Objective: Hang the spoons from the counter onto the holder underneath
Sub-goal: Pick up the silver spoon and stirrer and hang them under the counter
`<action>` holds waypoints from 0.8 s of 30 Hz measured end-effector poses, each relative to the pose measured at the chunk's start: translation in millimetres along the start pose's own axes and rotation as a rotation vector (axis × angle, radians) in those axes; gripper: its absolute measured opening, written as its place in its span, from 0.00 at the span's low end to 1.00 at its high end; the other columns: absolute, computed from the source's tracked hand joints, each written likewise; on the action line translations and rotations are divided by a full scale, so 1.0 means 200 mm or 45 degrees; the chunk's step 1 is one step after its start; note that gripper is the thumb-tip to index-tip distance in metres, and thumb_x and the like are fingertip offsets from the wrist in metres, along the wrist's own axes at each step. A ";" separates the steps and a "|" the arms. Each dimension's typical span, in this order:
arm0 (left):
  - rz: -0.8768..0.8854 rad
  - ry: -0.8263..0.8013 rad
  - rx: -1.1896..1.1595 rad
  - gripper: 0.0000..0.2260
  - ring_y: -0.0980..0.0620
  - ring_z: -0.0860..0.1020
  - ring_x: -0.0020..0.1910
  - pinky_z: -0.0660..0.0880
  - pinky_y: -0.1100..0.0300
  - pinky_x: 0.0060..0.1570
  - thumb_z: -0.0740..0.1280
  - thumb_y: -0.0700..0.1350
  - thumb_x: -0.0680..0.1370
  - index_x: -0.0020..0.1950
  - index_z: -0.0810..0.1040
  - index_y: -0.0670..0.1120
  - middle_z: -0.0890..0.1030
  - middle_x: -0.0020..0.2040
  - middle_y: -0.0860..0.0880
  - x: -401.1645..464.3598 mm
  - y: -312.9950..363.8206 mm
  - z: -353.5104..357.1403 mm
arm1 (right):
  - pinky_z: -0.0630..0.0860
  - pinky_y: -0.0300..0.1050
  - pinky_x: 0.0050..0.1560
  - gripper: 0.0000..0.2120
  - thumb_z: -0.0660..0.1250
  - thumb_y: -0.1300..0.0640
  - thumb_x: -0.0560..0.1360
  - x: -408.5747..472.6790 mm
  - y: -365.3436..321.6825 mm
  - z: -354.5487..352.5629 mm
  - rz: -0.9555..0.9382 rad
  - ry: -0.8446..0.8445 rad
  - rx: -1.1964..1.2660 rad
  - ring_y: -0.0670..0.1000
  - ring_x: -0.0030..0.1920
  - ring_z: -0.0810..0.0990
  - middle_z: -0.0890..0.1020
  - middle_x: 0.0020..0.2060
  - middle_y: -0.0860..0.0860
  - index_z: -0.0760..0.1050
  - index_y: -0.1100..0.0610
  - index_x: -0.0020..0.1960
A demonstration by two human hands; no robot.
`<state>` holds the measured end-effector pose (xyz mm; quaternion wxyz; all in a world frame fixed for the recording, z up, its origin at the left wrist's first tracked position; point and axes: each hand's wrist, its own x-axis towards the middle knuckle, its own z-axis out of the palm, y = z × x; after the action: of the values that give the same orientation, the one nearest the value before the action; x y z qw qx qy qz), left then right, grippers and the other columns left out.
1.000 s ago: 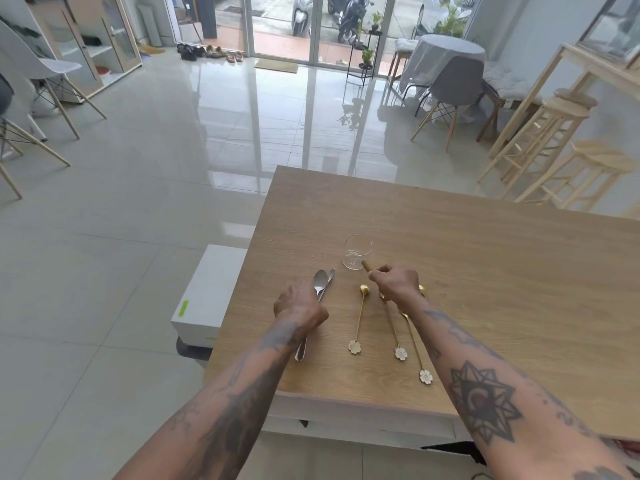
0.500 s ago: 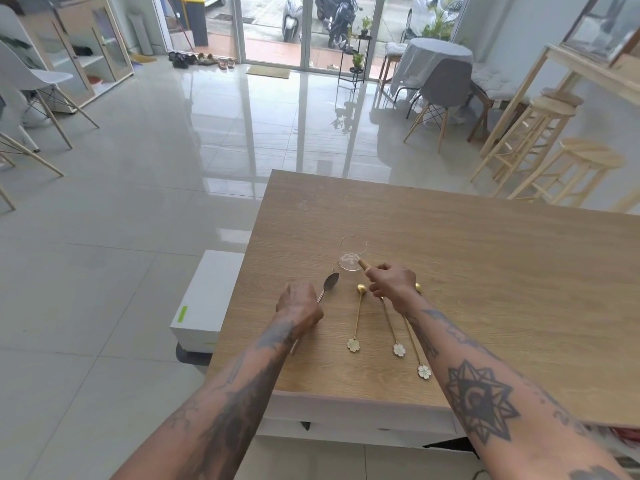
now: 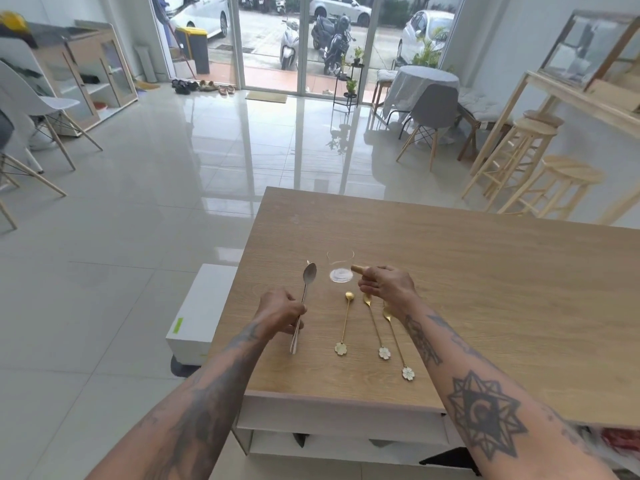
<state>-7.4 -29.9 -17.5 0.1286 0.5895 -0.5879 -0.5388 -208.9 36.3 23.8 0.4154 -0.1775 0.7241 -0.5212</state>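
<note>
My left hand point(image 3: 282, 315) grips silver spoons point(image 3: 304, 299) by the handles, their bowls raised off the wooden counter point(image 3: 485, 289) and pointing away from me. My right hand point(image 3: 386, 285) is closed around a wooden-handled utensil point(image 3: 358, 269) whose end sticks out toward a glass. Three gold spoons with flower-shaped ends lie side by side on the counter: the left one point(image 3: 344, 322), the middle one point(image 3: 375, 327), and the right one point(image 3: 396, 344), partly under my right wrist. The holder under the counter is hidden from view.
An empty clear glass point(image 3: 340, 266) stands just beyond my hands. A white box point(image 3: 204, 306) sits on the floor left of the counter. White shelving point(image 3: 346, 431) shows below the counter's front edge. Wooden stools point(image 3: 561, 181) stand to the far right.
My left hand has lifted the silver spoons off the counter, bowls up. My right hand has stayed over the gold spoons with the wooden handle. The view has tilted up.
</note>
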 end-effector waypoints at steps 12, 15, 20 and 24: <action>0.249 0.111 -0.248 0.10 0.42 0.83 0.40 0.84 0.49 0.44 0.71 0.36 0.78 0.55 0.80 0.31 0.82 0.44 0.36 -0.51 0.18 -0.01 | 0.80 0.55 0.58 0.15 0.70 0.65 0.76 -0.37 -0.15 -0.26 -0.214 -0.242 0.227 0.59 0.47 0.82 0.86 0.45 0.60 0.74 0.71 0.59; 0.285 0.138 -0.307 0.11 0.40 0.82 0.42 0.83 0.43 0.50 0.70 0.37 0.78 0.56 0.79 0.29 0.81 0.44 0.35 -0.68 0.17 0.05 | 0.79 0.57 0.61 0.18 0.69 0.66 0.76 -0.53 -0.14 -0.35 -0.239 -0.292 0.269 0.59 0.48 0.82 0.85 0.52 0.63 0.72 0.73 0.62; 0.327 0.172 -0.376 0.12 0.40 0.82 0.41 0.83 0.42 0.50 0.71 0.37 0.78 0.56 0.79 0.29 0.81 0.44 0.35 -0.90 0.12 0.13 | 0.77 0.57 0.63 0.18 0.70 0.67 0.75 -0.74 -0.12 -0.46 -0.269 -0.379 0.348 0.59 0.48 0.80 0.84 0.55 0.64 0.71 0.73 0.62; 0.330 0.229 -0.408 0.10 0.41 0.83 0.38 0.84 0.45 0.47 0.72 0.38 0.77 0.54 0.80 0.31 0.82 0.42 0.36 -1.05 0.05 0.14 | 0.78 0.57 0.63 0.16 0.69 0.67 0.75 -0.88 -0.06 -0.51 -0.255 -0.447 0.416 0.59 0.47 0.80 0.84 0.55 0.65 0.71 0.70 0.60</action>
<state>21.0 155.6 81.3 0.3408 0.5268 -0.5518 -0.5495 -186.9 215.9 119.3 0.5042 -0.2664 0.5260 -0.6310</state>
